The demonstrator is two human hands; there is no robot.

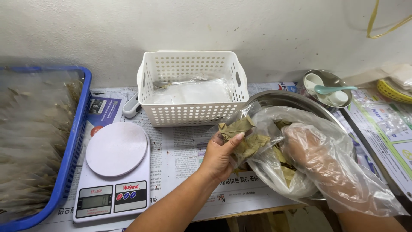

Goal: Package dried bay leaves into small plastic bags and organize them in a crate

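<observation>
My left hand grips a small clear plastic bag with dried green-brown leaves in it, held at the left rim of a large metal bowl. My right hand wears a loose clear plastic glove and rests inside the bowl, over dried leaves that lie in a clear plastic liner. I cannot tell whether its fingers hold any leaves.
A white digital kitchen scale sits at the front left on newspaper. Behind it stands a white perforated basket with clear bags inside. A blue crate of packed leaf bags is at far left. A small metal bowl holds spoons at right.
</observation>
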